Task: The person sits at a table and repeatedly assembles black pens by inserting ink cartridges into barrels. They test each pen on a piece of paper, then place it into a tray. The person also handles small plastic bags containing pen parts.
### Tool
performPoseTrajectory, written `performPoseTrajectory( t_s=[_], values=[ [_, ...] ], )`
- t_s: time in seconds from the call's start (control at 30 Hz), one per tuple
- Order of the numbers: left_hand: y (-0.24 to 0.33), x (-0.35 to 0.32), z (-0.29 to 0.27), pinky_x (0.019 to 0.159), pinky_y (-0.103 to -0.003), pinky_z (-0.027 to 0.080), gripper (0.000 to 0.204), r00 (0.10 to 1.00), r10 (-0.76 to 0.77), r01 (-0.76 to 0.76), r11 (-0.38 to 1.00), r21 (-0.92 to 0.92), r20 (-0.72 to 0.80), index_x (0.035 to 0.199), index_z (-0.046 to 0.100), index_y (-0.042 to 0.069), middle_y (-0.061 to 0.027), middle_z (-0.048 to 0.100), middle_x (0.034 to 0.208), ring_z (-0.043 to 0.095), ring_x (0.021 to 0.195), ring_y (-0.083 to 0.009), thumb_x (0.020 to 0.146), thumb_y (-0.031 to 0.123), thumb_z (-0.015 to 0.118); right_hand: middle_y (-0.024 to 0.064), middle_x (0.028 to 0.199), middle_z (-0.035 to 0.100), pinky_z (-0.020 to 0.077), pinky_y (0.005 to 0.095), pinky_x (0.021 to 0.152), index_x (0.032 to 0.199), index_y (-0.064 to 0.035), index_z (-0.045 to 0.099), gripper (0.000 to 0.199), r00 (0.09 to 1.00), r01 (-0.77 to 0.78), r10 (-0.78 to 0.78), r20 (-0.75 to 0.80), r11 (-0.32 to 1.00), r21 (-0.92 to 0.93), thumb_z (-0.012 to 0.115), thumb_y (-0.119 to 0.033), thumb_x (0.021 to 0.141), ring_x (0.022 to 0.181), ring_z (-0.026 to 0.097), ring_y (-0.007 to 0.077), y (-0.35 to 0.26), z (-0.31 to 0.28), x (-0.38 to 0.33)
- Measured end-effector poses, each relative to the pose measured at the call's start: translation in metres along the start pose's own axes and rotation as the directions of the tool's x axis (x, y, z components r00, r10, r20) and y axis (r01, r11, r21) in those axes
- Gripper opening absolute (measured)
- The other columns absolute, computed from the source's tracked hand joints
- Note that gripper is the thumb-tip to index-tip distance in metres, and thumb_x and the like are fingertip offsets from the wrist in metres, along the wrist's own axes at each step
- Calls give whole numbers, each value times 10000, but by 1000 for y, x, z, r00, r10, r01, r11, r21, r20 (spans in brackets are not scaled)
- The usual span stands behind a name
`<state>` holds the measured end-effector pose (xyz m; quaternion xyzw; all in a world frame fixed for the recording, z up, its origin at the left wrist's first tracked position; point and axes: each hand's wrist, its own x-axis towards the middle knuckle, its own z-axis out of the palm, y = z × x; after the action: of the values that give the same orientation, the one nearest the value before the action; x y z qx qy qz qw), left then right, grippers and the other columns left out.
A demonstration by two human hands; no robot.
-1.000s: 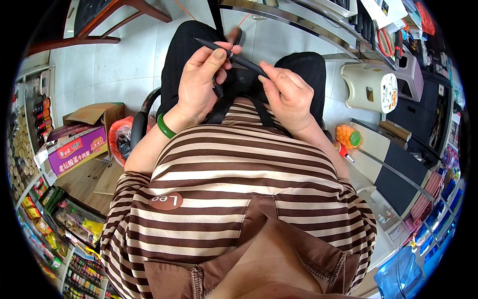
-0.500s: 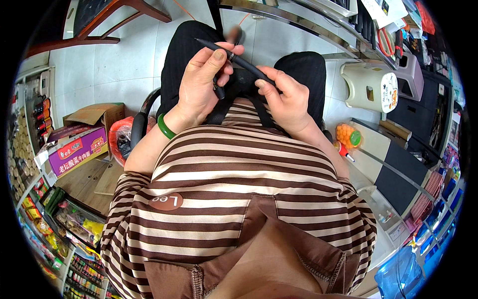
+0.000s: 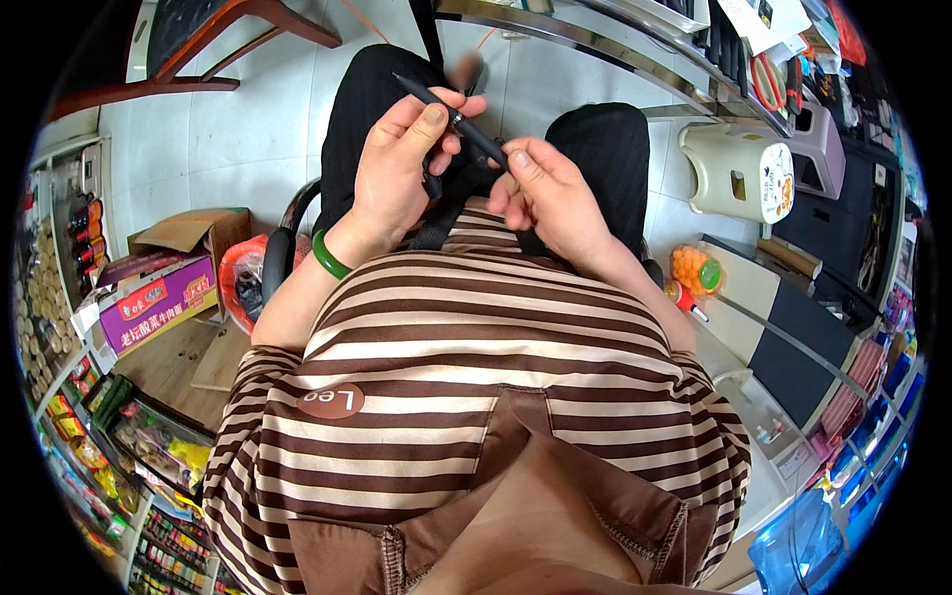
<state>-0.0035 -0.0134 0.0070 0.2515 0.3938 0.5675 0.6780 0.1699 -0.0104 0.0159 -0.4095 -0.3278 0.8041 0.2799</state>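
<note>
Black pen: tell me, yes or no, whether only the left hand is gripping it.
No: the left hand and the right hand both pinch the black pen.

A slim black pen (image 3: 451, 116) is held above the lap, slanting from upper left down to lower right. The left hand (image 3: 397, 174) pinches its middle, thumb on top, with the pointed end sticking out past the fingers. The right hand (image 3: 550, 193) grips the lower end with its fingertips. Its barrel looks dark and matte.
</note>
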Motion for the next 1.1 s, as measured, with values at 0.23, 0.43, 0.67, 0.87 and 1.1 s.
performPoseTrajectory(
  t_s=[0.23,0.43,0.67,0.87,1.1],
  values=[
    [-3,-2,3,536,-158,363,210,1000,-5,5,1000,24,20,1005,557,7,-137,597,1045,440,652,-33,907,171,469,24,647,537,355,188,434,904,-30,502,207,999,37,-34,25,991,-126,441,-226,925,471,440,58,1,-10,-1],
    [-3,-2,4,538,-159,365,203,1000,6,-6,1000,23,10,1005,558,6,-137,599,1039,440,652,-35,906,159,467,25,681,519,329,168,460,986,-21,479,295,1000,-26,26,10,999,30,408,-302,936,519,426,54,4,-6,3],
    [-4,-2,3,540,-159,367,203,999,15,-16,999,36,29,1010,559,8,-136,601,1036,439,655,-34,904,160,474,13,627,504,297,167,425,917,-22,520,260,986,-118,88,143,969,218,438,-269,928,477,402,59,-1,-16,3],
    [-5,0,4,539,-160,367,199,1000,5,-5,999,47,-6,1005,561,6,-132,602,1038,440,652,-36,904,151,470,27,696,543,351,174,485,924,-32,504,264,962,218,-254,-98,934,-284,409,-279,937,548,456,56,10,4,6],
    [-6,-2,-1,548,-161,356,190,999,6,-10,998,70,47,1016,548,43,-148,588,1070,432,645,-41,901,183,489,21,678,530,338,168,458,925,-29,499,240,948,-225,129,290,918,327,412,-252,938,513,424,47,1,-26,7]
  ],
)
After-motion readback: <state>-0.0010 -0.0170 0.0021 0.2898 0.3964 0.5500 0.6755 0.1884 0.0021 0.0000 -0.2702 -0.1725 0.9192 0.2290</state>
